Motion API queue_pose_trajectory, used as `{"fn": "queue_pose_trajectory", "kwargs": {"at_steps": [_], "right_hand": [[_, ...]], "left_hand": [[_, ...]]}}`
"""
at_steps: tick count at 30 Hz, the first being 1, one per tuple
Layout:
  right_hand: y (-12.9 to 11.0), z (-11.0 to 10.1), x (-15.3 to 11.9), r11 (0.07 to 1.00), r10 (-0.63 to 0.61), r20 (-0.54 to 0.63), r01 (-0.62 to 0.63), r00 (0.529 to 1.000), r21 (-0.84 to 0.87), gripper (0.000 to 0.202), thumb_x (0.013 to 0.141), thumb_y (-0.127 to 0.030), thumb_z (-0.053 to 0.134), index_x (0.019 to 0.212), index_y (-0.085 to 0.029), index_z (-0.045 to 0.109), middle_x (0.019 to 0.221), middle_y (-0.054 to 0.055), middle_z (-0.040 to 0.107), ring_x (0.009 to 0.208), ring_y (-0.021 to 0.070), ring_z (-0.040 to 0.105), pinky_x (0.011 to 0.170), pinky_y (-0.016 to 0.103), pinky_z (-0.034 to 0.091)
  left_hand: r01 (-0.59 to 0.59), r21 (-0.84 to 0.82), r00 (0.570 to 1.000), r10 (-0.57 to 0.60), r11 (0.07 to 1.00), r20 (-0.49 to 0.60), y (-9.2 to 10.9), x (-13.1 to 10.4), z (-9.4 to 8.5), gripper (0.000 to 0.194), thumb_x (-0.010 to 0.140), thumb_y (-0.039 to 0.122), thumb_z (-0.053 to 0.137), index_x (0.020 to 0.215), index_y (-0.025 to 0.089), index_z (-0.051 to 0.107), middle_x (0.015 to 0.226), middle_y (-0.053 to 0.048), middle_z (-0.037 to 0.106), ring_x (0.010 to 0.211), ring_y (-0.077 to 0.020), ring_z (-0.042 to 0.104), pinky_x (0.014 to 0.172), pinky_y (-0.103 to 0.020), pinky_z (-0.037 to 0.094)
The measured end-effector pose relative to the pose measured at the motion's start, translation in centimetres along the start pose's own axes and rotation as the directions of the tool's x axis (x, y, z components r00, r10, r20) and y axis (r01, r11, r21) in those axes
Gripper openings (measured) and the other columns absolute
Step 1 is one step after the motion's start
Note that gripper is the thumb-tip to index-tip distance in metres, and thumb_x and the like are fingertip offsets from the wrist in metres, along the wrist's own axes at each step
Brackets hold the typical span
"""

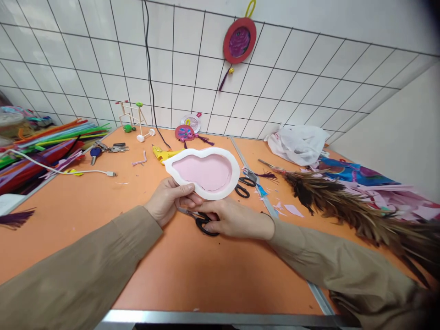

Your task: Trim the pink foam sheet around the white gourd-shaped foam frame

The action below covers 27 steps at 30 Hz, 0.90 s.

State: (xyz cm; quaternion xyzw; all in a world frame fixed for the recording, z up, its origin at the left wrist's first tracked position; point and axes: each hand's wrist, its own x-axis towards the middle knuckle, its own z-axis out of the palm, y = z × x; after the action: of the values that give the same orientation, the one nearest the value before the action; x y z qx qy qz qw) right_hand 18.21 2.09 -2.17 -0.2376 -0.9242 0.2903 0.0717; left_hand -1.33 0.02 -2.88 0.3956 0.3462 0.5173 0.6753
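Note:
My left hand (173, 197) grips the lower left edge of a gourd-shaped foam frame (234, 172), thumb on top and fingers beneath. The frame has a thick white rim around a pale pink panel (202, 172). Below it, my right hand (228, 219) is closed on a pair of black-handled scissors (203, 225), its fingers around the handles. The blades point left, toward my left fingers. Behind the frame, partly hidden, lies a yellow glue gun (159, 155).
A second pair of scissors (242, 190) lies right of the frame, near pink scraps (294, 211). Brown feathers (330, 197) and a white plastic bag (297, 144) occupy the right. Pipe cleaners (58, 142), a cable (68, 172) and keys (115, 147) lie left. Tasselled ornaments (185, 133) stand by the tiled wall.

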Motion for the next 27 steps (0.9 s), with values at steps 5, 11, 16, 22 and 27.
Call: {"fn": "queue_pose_trajectory", "kwargs": {"at_steps": [5, 11, 16, 22, 27], "right_hand": [[1.5, -1.2, 0.3, 0.984, -0.164, 0.051, 0.159, 0.985, 0.079, 0.038, 0.086, -0.013, 0.057, 0.121, -0.015, 0.070, 0.086, 0.002, 0.062, 0.073, 0.0129, 0.048, 0.068, 0.023, 0.040], [1.2, -1.1, 0.0, 0.986, -0.168, 0.084, 0.168, 0.982, -0.001, 0.040, 0.095, -0.020, 0.049, 0.131, -0.014, 0.066, 0.092, 0.008, 0.066, 0.081, 0.0172, 0.054, 0.074, 0.030, 0.042], [1.8, -0.8, 0.2, 0.868, -0.050, 0.045, 0.021, 0.998, 0.497, 0.033, 0.091, -0.040, 0.061, 0.102, -0.014, 0.077, 0.075, 0.004, 0.064, 0.062, 0.0130, 0.054, 0.062, 0.027, 0.044], [3.2, -1.6, 1.3, 0.691, 0.208, -0.327, 0.098, 0.922, 0.716, 0.055, 0.086, -0.071, 0.053, 0.094, -0.018, 0.067, 0.059, -0.002, 0.052, 0.048, 0.0132, 0.042, 0.047, 0.029, 0.036], [1.4, -3.5, 0.6, 0.565, 0.259, -0.439, 0.233, 0.860, 0.791, 0.067, 0.079, -0.071, 0.061, 0.125, -0.023, 0.063, 0.114, 0.009, 0.070, 0.087, 0.0251, 0.065, 0.072, 0.039, 0.052]], "left_hand": [[-0.016, -0.057, 1.000, 0.015, 0.998, -0.020, 0.3, -0.1, 0.1, 0.034, 0.050, 0.035, 0.097, 0.063, 0.010, 0.077, 0.057, -0.009, 0.074, 0.045, -0.0099, 0.065, 0.049, -0.014, 0.054], [-0.017, -0.096, 0.999, 0.013, 0.995, -0.043, 0.4, 0.0, 0.0, 0.028, 0.053, 0.026, 0.095, 0.063, 0.010, 0.076, 0.057, -0.009, 0.074, 0.047, -0.0111, 0.066, 0.048, -0.014, 0.052], [-0.017, -0.086, 1.000, 0.015, 0.996, -0.024, 0.4, 0.0, 0.1, 0.034, 0.050, 0.033, 0.097, 0.062, 0.009, 0.076, 0.056, -0.009, 0.074, 0.046, -0.0094, 0.064, 0.047, -0.013, 0.052], [-0.029, -0.030, 0.999, 0.028, 0.999, -0.029, 0.5, 0.1, -0.1, 0.032, 0.054, 0.031, 0.094, 0.068, 0.008, 0.077, 0.058, -0.009, 0.074, 0.049, -0.0120, 0.067, 0.048, -0.015, 0.053], [-0.016, 0.073, 0.997, 0.022, 0.997, -0.073, 0.2, 0.1, 0.0, 0.030, 0.057, 0.031, 0.092, 0.066, 0.009, 0.075, 0.058, -0.010, 0.074, 0.050, -0.0127, 0.067, 0.050, -0.016, 0.053]]}}
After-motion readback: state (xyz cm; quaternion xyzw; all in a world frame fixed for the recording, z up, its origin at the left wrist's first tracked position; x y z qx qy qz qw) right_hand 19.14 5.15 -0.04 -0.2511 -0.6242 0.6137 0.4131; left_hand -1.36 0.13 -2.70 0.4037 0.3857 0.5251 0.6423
